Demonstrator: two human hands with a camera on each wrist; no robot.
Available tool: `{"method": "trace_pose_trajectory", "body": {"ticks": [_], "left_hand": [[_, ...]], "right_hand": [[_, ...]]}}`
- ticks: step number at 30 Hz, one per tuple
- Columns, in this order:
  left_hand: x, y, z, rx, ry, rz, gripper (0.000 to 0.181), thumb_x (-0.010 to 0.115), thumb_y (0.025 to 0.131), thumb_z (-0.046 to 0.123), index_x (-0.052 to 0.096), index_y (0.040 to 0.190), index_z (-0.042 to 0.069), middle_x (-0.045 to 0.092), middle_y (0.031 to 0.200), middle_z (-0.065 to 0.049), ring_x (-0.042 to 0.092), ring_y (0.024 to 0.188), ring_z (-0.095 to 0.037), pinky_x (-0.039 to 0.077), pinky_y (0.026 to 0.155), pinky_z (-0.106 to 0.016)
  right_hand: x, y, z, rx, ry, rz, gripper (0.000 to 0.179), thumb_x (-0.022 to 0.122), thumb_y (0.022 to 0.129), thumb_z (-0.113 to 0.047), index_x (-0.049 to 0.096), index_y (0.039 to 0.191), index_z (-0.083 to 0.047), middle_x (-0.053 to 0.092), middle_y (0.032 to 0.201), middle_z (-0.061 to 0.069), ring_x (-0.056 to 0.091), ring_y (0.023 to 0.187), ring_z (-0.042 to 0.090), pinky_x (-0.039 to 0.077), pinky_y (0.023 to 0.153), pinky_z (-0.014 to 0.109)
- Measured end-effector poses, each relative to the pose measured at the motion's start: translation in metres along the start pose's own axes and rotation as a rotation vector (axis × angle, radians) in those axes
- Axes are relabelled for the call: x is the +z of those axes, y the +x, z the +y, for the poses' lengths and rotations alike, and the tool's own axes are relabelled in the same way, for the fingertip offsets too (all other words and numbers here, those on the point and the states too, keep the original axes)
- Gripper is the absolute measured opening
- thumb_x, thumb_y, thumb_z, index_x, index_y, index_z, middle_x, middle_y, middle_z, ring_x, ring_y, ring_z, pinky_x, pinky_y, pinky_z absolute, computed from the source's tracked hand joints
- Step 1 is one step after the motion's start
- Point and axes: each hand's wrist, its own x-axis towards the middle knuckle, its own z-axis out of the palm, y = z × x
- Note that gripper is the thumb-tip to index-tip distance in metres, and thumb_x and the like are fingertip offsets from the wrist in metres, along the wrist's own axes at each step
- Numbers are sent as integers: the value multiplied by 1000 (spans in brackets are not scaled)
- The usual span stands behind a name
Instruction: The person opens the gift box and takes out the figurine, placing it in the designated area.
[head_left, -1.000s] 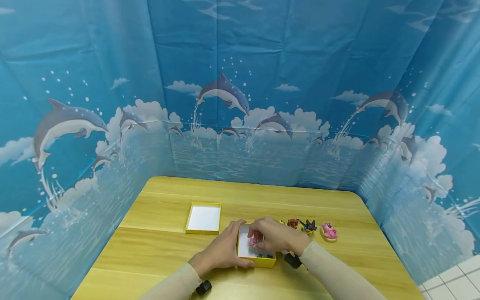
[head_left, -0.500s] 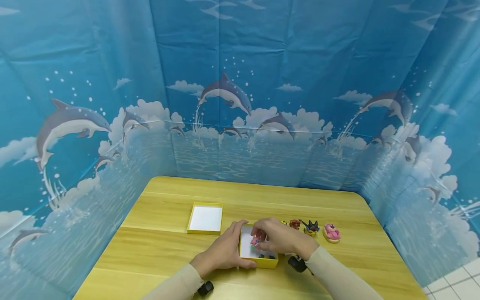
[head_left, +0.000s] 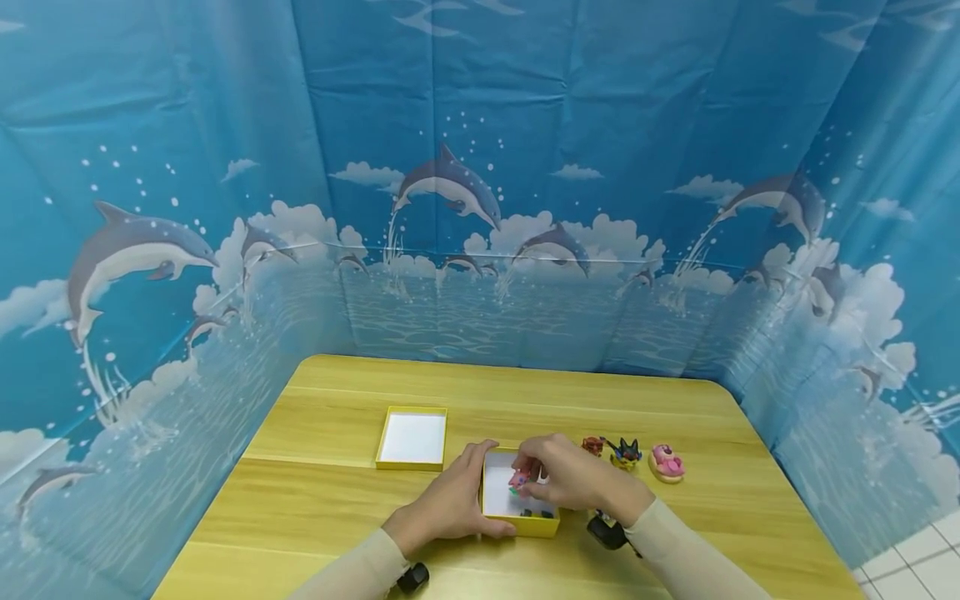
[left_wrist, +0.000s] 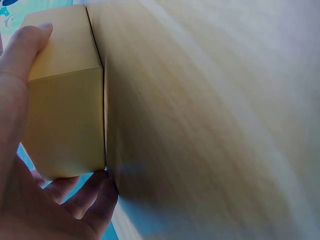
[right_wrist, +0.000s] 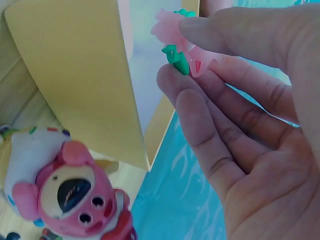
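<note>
A small pink figure with green parts [right_wrist: 170, 30] is pinched between the thumb and fingers of my right hand [head_left: 566, 473], over the inside of a yellow box [head_left: 536, 526]. The box has a white interior, and a few small dark items [head_left: 536, 513] lie along its near side. My left hand [head_left: 448, 498] grips the box at its left, thumb on the near wall and fingers round the far side, as the left wrist view [left_wrist: 65, 120] shows. In the right wrist view a pink bear figure [right_wrist: 82, 195] with a cream muzzle is close beside the box.
A shallow yellow lid [head_left: 411, 438] with white inside lies left of the box. To the right stand a reddish-brown figure [head_left: 592, 446], a black-eared figure [head_left: 626, 454] and a pink figure on a round base [head_left: 666, 463]. A dolphin-print curtain [head_left: 465, 308] surrounds the wooden table [head_left: 315, 492].
My right hand has shifted slightly right within the box, still pinching the pink figure, which has turned a little. A yellow figure behind that hand is now hidden. The left hand keeps its grip.
</note>
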Motion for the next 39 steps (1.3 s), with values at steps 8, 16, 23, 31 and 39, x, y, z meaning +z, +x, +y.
{"method": "trace_pose_trajectory", "body": {"ticks": [8, 16, 23, 31, 39], "left_hand": [[1, 0, -1, -8, -3, -10, 136, 96, 84, 79, 28, 183, 15, 57, 161, -8, 64, 128, -14, 62, 111, -42], [1, 0, -2, -9, -2, 0, 136, 96, 83, 78, 28, 182, 15, 56, 162, -10, 65, 125, -16, 62, 108, -42], [4, 2, -3, 1, 32, 8, 139, 95, 82, 81, 27, 183, 15, 57, 163, -12, 66, 129, -19, 63, 111, -45], [3, 3, -2, -2, 15, 2, 137, 95, 83, 80, 27, 183, 15, 53, 170, -13, 67, 136, -24, 62, 115, -48], [3, 1, -1, -12, 10, 3, 137, 98, 82, 77, 28, 183, 15, 54, 168, -12, 66, 138, -24, 61, 117, -50]], "right_hand": [[-8, -13, 2, -33, 21, 33, 8, 87, 107, -14, 82, 114, -14, 81, 105, -5, 72, 92, -1, 69, 82, 33], [-10, -25, 8, -96, 5, 89, 10, 88, 106, -10, 82, 113, -13, 83, 106, -1, 76, 94, 0, 69, 83, 28], [-15, -41, 9, -79, -2, 144, 11, 88, 105, -10, 81, 112, -14, 83, 105, -4, 76, 93, -2, 69, 82, 29], [-23, -53, 10, -26, -22, 180, 12, 88, 107, -19, 81, 117, -18, 83, 107, -9, 74, 94, -2, 68, 83, 29], [-25, -64, 14, -14, -37, 223, 26, 89, 106, -17, 82, 130, -8, 85, 112, -5, 75, 97, -2, 69, 85, 30]]}}
